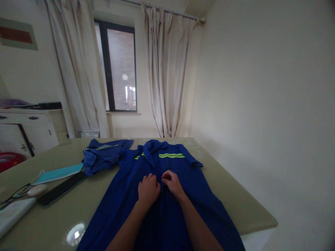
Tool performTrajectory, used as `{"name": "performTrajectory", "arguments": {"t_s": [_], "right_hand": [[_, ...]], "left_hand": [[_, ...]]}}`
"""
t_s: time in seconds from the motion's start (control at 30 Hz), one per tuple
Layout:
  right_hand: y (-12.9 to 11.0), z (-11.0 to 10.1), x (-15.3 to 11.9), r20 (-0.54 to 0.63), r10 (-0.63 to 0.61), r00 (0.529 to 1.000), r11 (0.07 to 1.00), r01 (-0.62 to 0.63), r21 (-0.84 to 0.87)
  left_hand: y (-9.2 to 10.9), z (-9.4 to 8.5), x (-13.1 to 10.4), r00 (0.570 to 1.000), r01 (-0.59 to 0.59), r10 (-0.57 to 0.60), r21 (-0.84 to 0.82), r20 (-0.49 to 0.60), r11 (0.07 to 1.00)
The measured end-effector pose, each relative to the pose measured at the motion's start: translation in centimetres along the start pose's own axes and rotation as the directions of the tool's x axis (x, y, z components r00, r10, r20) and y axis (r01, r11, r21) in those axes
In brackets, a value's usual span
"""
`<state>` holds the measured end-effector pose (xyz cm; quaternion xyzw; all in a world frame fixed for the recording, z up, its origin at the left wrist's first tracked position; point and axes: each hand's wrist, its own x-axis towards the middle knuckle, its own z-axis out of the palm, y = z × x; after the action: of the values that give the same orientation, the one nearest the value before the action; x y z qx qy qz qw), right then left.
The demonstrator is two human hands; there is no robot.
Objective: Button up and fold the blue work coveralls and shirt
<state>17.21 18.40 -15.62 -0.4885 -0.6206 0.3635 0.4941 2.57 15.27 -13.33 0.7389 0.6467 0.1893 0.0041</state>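
A long blue short-sleeved garment [188, 195] lies spread on the table, its collar pointing away from me and two yellow-green stripes across the chest. Along the middle of its front, my left hand [149, 188] is closed, with the fingers curled onto the cloth at the opening. Just to the right, my right hand [172, 183] pinches at the same front edge with thumb and forefinger. Whatever small part lies between the fingertips is too small to make out. A second blue striped garment [102, 157] lies crumpled beyond, to the left.
On the left of the greenish table [246, 209] lie a light-blue face mask [59, 173], a dark phone [62, 188], glasses [18, 193], a pale rounded object [37, 190] and a white object [15, 214]. A wall [274, 122] runs along the right side.
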Motion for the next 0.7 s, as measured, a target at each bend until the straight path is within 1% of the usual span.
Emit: {"name": "performTrajectory", "arguments": {"t_s": [0.07, 0.1, 0.13, 0.2, 0.27, 0.3, 0.37, 0.43, 0.47, 0.57, 0.7], "right_hand": [[0.2, 0.1, 0.0, -0.006, 0.011, 1.0, 0.999, -0.011, 0.04], [0.4, 0.1, 0.0, -0.01, 0.016, 1.0, 0.998, -0.016, 0.068], [0.6, 0.1, 0.0, -0.011, 0.02, 1.0, 0.995, -0.018, 0.099], [0.8, 0.3, 0.0, -0.022, 0.019, 1.0, 0.988, -0.016, 0.153], [1.0, 0.5, 0.0, -0.056, 0.014, 0.998, 0.985, -0.004, 0.173], [1.0, 0.6, 0.0, -0.075, 0.014, 0.997, 0.985, -0.001, 0.172], [0.8, 0.7, 0.0, -0.096, 0.021, 0.995, 0.985, -0.004, 0.174], [0.5, 0.6, -0.1, -0.11, 0.006, 0.994, 0.993, 0.007, 0.119], [0.4, 0.6, -0.2, -0.126, -0.012, 0.992, 0.997, 0.021, 0.07], [-0.1, 0.2, -0.5, -0.193, -0.078, 0.978, 0.994, 0.061, -0.091], [-0.3, 0.1, -0.9, -0.234, -0.09, 0.968, 0.981, 0.045, -0.19]], "left_hand": [[0.0, 0.5, 0.2, 0.997, 0.059, -0.059, 0.008, -0.049, 0.998], [-0.1, 0.8, 0.3, 0.996, 0.059, -0.059, -0.016, -0.065, 0.998], [-0.3, 1.0, 0.4, 0.997, 0.035, -0.039, -0.061, -0.072, 0.998], [-0.9, 1.1, 0.4, 0.996, -0.059, 0.044, -0.203, -0.075, 0.977], [-1.4, 1.0, 0.3, 0.989, -0.146, 0.129, -0.367, -0.07, 0.919], [-1.5, 0.9, 0.3, 0.987, -0.159, 0.153, -0.44, -0.049, 0.884], [-1.7, 0.7, 0.2, 0.987, -0.119, 0.157, -0.538, 0.025, 0.835], [-1.9, 0.9, 0.4, 0.988, -0.056, 0.128, -0.567, 0.087, 0.822], [-2.0, 1.0, 0.5, 0.989, -0.038, 0.114, -0.567, 0.099, 0.823], [-2.5, 1.7, 0.8, 0.988, -0.022, 0.107, -0.583, 0.113, 0.812], [-3.0, 2.4, 1.0, 0.985, -0.008, 0.114, -0.619, 0.133, 0.785]]}}
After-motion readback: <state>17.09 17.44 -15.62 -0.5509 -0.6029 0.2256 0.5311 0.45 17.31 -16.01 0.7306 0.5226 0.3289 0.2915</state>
